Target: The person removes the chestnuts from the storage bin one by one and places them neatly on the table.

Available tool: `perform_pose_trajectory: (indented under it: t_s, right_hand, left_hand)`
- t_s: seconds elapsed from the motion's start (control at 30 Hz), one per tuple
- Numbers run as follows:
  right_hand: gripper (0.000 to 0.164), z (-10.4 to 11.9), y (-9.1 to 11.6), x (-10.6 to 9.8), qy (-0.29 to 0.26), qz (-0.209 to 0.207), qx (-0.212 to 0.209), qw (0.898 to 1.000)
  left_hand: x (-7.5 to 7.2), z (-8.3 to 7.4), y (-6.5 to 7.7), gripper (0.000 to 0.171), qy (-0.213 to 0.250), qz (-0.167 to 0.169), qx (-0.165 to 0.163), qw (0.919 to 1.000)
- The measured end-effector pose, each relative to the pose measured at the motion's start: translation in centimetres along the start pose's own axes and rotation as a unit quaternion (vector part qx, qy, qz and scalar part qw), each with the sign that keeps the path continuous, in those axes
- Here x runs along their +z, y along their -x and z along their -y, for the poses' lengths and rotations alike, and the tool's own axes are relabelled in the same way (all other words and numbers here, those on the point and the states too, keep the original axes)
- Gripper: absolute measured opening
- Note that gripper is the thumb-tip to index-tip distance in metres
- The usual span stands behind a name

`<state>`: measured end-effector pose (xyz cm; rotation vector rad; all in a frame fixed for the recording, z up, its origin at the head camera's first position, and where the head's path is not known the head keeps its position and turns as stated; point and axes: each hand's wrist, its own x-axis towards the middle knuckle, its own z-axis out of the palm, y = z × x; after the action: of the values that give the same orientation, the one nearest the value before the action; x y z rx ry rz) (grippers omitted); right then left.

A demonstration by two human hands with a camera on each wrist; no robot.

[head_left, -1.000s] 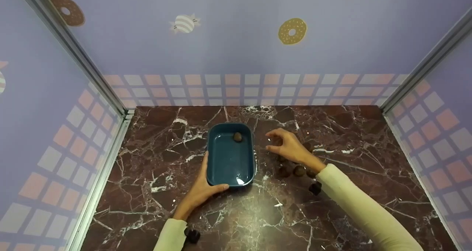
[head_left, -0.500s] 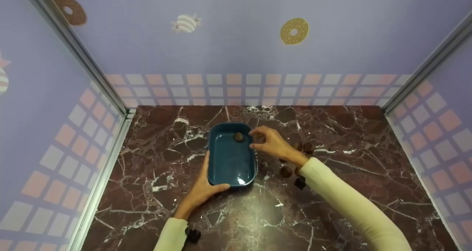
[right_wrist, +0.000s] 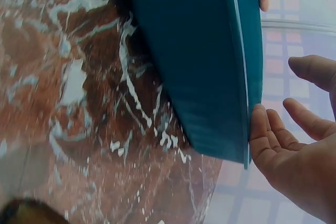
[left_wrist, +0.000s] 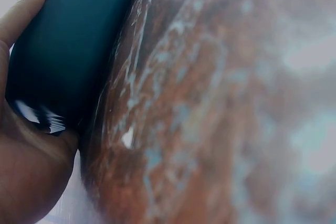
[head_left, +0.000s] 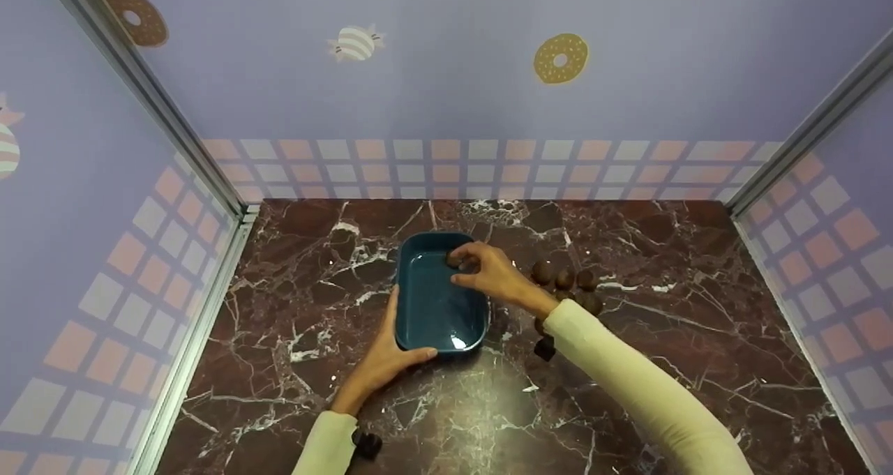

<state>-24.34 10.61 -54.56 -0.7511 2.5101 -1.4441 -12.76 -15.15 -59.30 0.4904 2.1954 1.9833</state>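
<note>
A deep teal rectangular dish (head_left: 436, 304) with rounded corners stands on the marble-patterned surface. My left hand (head_left: 384, 360) holds its near-left corner, fingers along the left side and thumb at the front edge; the left wrist view shows this hand (left_wrist: 31, 177) against the dish wall (left_wrist: 79, 40). One small round brown thing (head_left: 453, 259), like a nut, lies inside toward the back, partly covered by my right fingers. Reaching in over the right rim is my right hand (head_left: 488, 273). In the right wrist view its thumb and fingers (right_wrist: 302, 119) are spread, with nothing seen between them.
Several similar brown round things (head_left: 564, 280) lie in a group right of the dish, some hidden under the right forearm. A purple patterned wall (head_left: 446, 98) stands behind, with side walls and metal rails (head_left: 195, 307) left and right.
My right hand has moved left from above the brown round things to inside the dish, uncovering part of the group. The left hand keeps its hold on the dish.
</note>
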Motion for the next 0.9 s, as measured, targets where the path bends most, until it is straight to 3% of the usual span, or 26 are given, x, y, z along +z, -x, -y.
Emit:
perform_pose_trajectory:
  t_s: [0.23,0.3,0.4,0.5,0.73,0.9]
  right_hand:
    - [0.044,0.4,-0.6,1.7,-0.006,-0.018,0.014,1.0]
    - [0.048,0.5,-0.7,2.1,-0.001,-0.017,0.031,0.999]
    - [0.052,0.4,-0.8,2.7,0.007,-0.018,0.054,0.998]
    - [0.058,0.3,-1.1,3.3,0.013,-0.028,0.074,0.997]
    - [0.071,0.3,-2.1,4.2,0.028,-0.038,0.125,0.991]
    - [0.065,0.3,-2.4,4.5,0.03,-0.026,0.14,0.989]
  left_hand:
    - [0.1,1.5,-0.2,0.128,-0.009,-0.01,-0.003,0.9999]
    - [0.2,1.4,-0.1,0.128,-0.015,-0.012,-0.007,0.9998]
    - [0.0,-0.3,0.1,0.124,-0.024,0.002,-0.015,0.9996]
    - [0.0,-0.3,0.1,0.124,-0.032,0.004,-0.023,0.9992]
    - [0.3,2.9,-0.3,0.13,-0.022,-0.027,-0.025,0.9991]
    - [0.2,3.4,-0.3,0.131,-0.02,-0.026,-0.018,0.9993]
